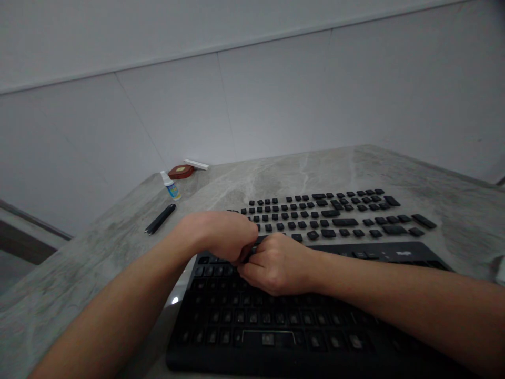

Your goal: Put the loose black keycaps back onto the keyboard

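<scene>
A black keyboard (221,353) lies in front of me, most of its key sockets bare. Both my hands meet over its upper rows, left of the middle. My left hand (226,234) is bent at the wrist, its fingers curled down against the right one. Closed into a fist-like pinch, my right hand (274,266) rests low over the sockets. Whatever the fingertips hold is hidden between the hands. Behind the keyboard, loose black keycaps (294,215) are laid out in rows on the marbled table.
At the back left stand a small spray bottle (172,188), a reddish-brown round case (181,171) and a white strip (196,165). A black, narrow bundle (160,219) lies nearer, left of my left hand. The grey marbled table (264,176) ends at a pale wall (276,105).
</scene>
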A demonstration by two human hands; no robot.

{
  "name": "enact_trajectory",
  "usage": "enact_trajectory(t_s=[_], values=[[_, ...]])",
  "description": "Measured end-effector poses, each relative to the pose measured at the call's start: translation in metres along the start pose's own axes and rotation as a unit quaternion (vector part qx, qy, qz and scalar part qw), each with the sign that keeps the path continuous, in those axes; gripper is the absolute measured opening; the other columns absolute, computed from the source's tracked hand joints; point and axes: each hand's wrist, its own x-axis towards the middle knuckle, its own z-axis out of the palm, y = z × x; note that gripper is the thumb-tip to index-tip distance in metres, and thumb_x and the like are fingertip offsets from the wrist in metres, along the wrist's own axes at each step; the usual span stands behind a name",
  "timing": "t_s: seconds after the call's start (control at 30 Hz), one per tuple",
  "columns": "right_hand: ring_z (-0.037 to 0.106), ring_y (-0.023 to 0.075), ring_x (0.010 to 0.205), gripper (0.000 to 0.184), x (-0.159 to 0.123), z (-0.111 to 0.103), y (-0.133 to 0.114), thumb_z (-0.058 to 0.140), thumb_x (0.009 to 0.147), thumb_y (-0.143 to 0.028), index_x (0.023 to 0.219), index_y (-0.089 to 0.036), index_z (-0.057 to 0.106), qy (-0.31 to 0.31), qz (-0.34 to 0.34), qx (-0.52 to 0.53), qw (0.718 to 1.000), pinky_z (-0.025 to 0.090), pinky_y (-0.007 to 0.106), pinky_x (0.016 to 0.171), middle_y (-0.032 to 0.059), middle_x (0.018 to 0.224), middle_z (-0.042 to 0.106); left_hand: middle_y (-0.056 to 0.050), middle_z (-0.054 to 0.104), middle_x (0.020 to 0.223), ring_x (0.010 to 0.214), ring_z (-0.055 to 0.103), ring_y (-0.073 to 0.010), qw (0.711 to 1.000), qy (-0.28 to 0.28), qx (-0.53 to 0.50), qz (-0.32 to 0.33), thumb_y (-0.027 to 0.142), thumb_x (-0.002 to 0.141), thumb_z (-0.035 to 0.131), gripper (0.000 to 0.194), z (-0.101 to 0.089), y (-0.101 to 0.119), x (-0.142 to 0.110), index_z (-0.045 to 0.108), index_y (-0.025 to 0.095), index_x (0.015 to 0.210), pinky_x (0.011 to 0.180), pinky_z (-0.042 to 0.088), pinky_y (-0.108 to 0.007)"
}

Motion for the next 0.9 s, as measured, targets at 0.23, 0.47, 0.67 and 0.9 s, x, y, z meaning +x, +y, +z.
enact_trajectory(t_s=[0.23, 0.47, 0.67, 0.9], values=[[0.058, 0.0136, 0.050, 0.026, -0.0001, 0.0024, -0.0005, 0.050, 0.096, -0.015, 0.072, -0.016, 0.060, 0.013, -0.012, -0.008, 1.000, 0.034, 0.028, 0.045, -0.0006, 0.060, 0.066, -0.004, 0.067, 0.063, 0.048, 0.046, -0.0137, 1.000, 0.000, -0.002, 0.008, 0.013, 0.075, 0.062, 0.015, 0.0023, -0.0011, -0.0005, 0.077, 0.014, 0.076, 0.048, 0.032, -0.026], [0.057, 0.0133, 0.048, 0.025, -0.0003, 0.0021, -0.0004, 0.051, 0.094, -0.016, 0.071, -0.017, 0.058, 0.018, -0.005, -0.012, 1.000, 0.032, 0.028, 0.043, -0.0016, 0.059, 0.065, -0.003, 0.066, 0.062, 0.049, 0.046, -0.0128, 1.000, 0.007, -0.009, 0.012, 0.013, 0.073, 0.061, 0.016, 0.0019, -0.0018, -0.0011, 0.077, 0.015, 0.075, 0.047, 0.032, -0.024], [0.056, 0.0122, 0.046, 0.025, 0.0010, 0.0013, -0.0009, 0.049, 0.095, -0.016, 0.070, -0.017, 0.056, 0.013, 0.003, -0.013, 1.000, 0.029, 0.028, 0.042, -0.0021, 0.057, 0.063, -0.002, 0.063, 0.059, 0.045, 0.043, -0.0108, 1.000, 0.003, -0.020, 0.006, 0.015, 0.073, 0.064, 0.012, 0.0026, -0.0045, 0.0019, 0.075, 0.016, 0.071, 0.045, 0.032, -0.023], [0.058, 0.0134, 0.049, 0.027, 0.0010, 0.0019, -0.0011, 0.048, 0.095, -0.015, 0.069, -0.017, 0.057, 0.016, -0.002, -0.015, 1.000, 0.033, 0.028, 0.044, -0.0010, 0.058, 0.065, -0.003, 0.068, 0.063, 0.047, 0.046, -0.0117, 1.000, -0.005, -0.020, 0.009, 0.015, 0.075, 0.064, 0.013, 0.0020, -0.0046, 0.0011, 0.076, 0.016, 0.073, 0.047, 0.033, -0.023]])
